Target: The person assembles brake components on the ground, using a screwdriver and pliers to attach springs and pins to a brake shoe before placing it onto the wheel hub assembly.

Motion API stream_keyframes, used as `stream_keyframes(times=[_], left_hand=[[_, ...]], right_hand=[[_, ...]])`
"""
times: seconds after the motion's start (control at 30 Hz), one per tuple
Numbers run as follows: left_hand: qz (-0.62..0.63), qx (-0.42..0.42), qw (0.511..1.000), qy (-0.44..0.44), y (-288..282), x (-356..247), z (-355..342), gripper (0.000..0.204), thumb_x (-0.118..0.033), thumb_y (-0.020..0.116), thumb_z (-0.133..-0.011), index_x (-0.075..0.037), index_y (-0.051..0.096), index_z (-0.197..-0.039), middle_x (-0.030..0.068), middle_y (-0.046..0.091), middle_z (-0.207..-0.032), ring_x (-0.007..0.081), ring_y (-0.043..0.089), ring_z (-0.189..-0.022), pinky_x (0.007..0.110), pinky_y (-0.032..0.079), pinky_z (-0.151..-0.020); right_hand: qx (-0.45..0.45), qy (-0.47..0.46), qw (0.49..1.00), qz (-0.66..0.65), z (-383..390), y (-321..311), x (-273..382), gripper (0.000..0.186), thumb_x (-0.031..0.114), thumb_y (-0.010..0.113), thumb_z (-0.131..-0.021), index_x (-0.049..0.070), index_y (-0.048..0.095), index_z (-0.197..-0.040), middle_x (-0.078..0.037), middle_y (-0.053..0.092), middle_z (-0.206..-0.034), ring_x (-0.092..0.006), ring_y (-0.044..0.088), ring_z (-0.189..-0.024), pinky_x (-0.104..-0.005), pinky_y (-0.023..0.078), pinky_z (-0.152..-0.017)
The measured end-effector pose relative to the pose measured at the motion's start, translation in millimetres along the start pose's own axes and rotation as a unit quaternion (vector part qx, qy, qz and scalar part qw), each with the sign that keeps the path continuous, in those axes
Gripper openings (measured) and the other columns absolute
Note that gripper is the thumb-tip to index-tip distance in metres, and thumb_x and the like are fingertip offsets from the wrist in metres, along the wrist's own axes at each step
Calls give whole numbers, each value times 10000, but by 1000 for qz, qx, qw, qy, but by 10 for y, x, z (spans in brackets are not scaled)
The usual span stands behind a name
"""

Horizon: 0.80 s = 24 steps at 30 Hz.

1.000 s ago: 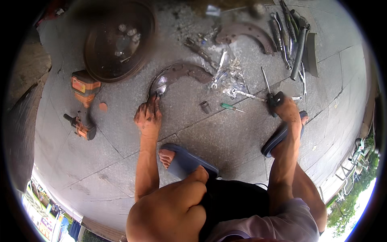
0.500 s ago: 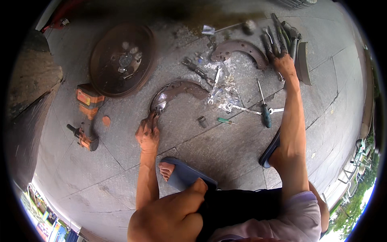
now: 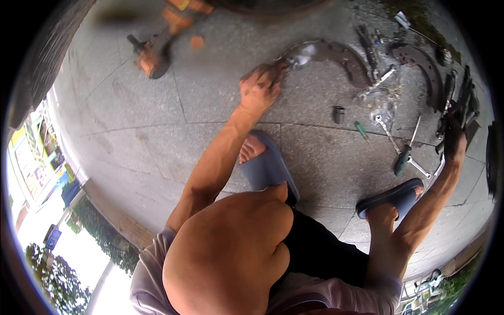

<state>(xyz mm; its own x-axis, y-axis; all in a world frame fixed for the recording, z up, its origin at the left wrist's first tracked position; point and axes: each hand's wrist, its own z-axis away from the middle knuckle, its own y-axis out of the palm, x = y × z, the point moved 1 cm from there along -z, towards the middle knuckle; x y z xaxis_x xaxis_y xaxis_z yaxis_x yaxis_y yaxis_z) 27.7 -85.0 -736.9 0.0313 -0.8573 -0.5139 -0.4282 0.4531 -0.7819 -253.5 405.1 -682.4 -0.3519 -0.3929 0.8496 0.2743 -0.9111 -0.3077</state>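
Note:
My left hand (image 3: 260,86) is closed on the near left end of a curved brown brake shoe (image 3: 341,58), by a shiny metal patch. My right hand (image 3: 454,128) reaches onto a pile of dark and silver hand tools (image 3: 469,92); its darkened fingers blend with the tools, so their grip is unclear. A second curved shoe (image 3: 428,68) lies left of that pile. Between my hands are a metal socket (image 3: 338,114), a small green screwdriver (image 3: 362,134), a larger screwdriver (image 3: 403,160) and a long wrench (image 3: 391,136).
An orange power tool (image 3: 153,62) lies at upper left, with a small orange disc (image 3: 197,42). A large rusty round part (image 3: 273,8) sits at the top edge. My sandalled feet (image 3: 270,165) rest below my hands, beside my bent knee. Greenery and street clutter show at the rim.
The view has turned, shifting the floor items rightward. My right hand has left the large screwdriver and moved out to the tool pile. My left hand stays at the shoe's end.

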Motion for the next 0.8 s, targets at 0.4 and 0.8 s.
stream_keyframes(times=[0.4,0.8], left_hand=[[-13,0,998,-63,-157,-43,279,246,-86,774,-808,-100,778,-1053,60,757,-1005,220,715,-823,318,595,-714],[344,126,809,-459,-324,-456,12,336,-316,752,-946,19,753,-966,7,661,-728,66,533,-656,256,453,-593]], right_hand=[[497,202,840,-85,1778,2817,172,435,211,737,-842,-13,658,-1206,-59,711,-884,-109,571,-595,-266,434,-515],[433,289,806,-281,1895,3320,-16,565,115,709,-767,-54,606,-1296,-119,720,-1029,-172,668,-800,-279,546,-568]])
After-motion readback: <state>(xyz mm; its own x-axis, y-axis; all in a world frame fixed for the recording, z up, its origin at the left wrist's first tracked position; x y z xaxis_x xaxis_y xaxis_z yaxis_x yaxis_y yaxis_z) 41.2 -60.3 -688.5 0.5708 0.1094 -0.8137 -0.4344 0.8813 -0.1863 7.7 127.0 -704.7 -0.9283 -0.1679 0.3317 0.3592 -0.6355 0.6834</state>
